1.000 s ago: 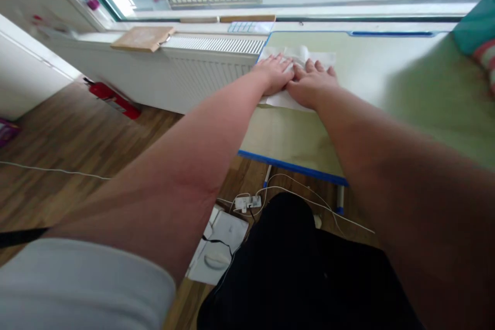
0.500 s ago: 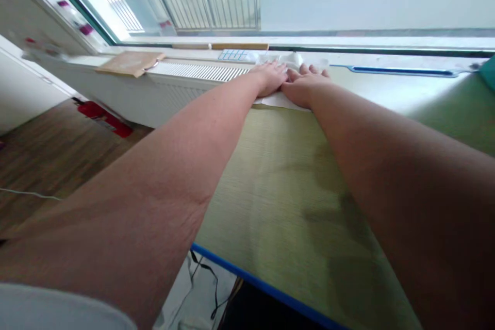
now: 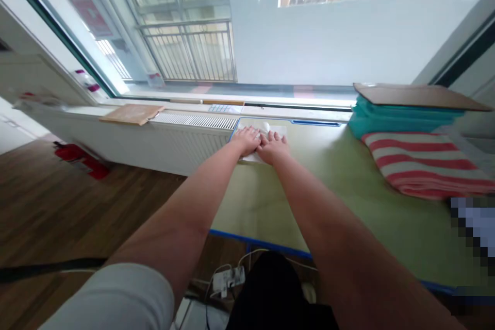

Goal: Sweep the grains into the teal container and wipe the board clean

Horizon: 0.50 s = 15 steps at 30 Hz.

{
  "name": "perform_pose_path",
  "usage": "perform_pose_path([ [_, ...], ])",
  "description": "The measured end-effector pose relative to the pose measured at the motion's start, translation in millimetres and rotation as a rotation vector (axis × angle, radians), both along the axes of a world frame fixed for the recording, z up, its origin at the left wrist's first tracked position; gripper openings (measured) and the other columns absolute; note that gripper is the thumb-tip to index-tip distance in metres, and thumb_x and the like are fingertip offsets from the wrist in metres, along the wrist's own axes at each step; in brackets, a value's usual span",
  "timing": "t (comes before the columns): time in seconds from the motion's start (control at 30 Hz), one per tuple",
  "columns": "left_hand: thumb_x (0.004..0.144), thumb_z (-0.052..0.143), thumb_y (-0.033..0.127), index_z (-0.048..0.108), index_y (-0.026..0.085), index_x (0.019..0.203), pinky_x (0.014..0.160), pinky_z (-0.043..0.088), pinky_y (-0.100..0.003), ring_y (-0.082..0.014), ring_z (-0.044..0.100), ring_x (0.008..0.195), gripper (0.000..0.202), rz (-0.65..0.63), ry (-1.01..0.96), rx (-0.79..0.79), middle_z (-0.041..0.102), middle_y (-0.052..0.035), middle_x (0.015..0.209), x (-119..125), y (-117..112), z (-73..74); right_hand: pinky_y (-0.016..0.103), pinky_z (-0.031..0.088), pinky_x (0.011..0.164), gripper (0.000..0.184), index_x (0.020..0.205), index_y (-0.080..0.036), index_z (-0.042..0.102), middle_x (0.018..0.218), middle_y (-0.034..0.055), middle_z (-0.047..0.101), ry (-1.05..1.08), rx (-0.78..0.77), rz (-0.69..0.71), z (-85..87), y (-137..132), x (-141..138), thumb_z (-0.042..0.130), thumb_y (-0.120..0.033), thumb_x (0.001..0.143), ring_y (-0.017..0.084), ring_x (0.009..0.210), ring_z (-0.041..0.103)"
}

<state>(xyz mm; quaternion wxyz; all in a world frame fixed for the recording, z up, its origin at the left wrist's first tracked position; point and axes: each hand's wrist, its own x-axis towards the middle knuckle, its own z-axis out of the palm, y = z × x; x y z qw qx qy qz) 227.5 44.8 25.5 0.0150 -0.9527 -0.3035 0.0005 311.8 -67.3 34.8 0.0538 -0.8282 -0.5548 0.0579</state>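
Note:
Both my arms stretch out to the far left corner of a green table [image 3: 278, 201] with a blue rim. My left hand [image 3: 246, 140] and my right hand [image 3: 274, 145] lie side by side, palms down and fingers stretched flat, on a white cloth [image 3: 277, 129] spread at that corner. The hands touch each other and cover most of the cloth; only its far edge and right part show.
A red-and-white striped towel [image 3: 421, 162] lies on the table's right side, behind it a teal folded stack [image 3: 402, 118] under a brown board. A white radiator [image 3: 170, 139] with a wooden board runs along the window. Red object, power strip and cables lie on the wooden floor.
The hands stay flat on the cloth at the same corner. The camera has lifted and pulled back, so the window, striped towel and teal stack have come into view.

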Motion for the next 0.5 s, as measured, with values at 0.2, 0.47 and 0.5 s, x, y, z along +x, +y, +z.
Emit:
perform_pose_path([
  [0.2, 0.087, 0.021, 0.052, 0.026, 0.018, 0.144, 0.111, 0.012, -0.038, -0.0224, 0.018, 0.137, 0.066, -0.031, -0.023, -0.031, 0.019, -0.0076, 0.151, -42, -85, 1.2, 0.049, 0.006, 0.109, 0.064, 0.145, -0.023, 0.022, 0.152, 0.0107, 0.015, -0.014, 0.015, -0.049, -2.0, -87, -43, 0.020, -0.053, 0.087, 0.028, 0.138, 0.012],
  [0.47, 0.086, 0.018, 0.053, 0.025, 0.020, 0.144, 0.111, 0.011, -0.041, -0.0233, 0.015, 0.138, 0.067, -0.031, -0.065, -0.073, 0.018, -0.0061, 0.152, -86, -201, 1.1, 0.048, 0.007, 0.110, 0.065, 0.145, -0.022, 0.022, 0.152, 0.0096, 0.014, -0.049, 0.012, -0.043, -4.5, -203, -87, 0.020, -0.053, 0.088, 0.027, 0.138, 0.012],
  [0.5, 0.086, 0.018, 0.053, 0.026, 0.020, 0.143, 0.111, 0.012, -0.041, -0.0232, 0.016, 0.138, 0.066, -0.033, -0.065, -0.080, 0.019, -0.0064, 0.151, -87, -211, 1.4, 0.047, 0.008, 0.110, 0.064, 0.144, -0.021, 0.023, 0.151, 0.0096, 0.016, -0.052, 0.013, -0.046, -4.1, -214, -90, 0.020, -0.052, 0.088, 0.026, 0.138, 0.014],
])
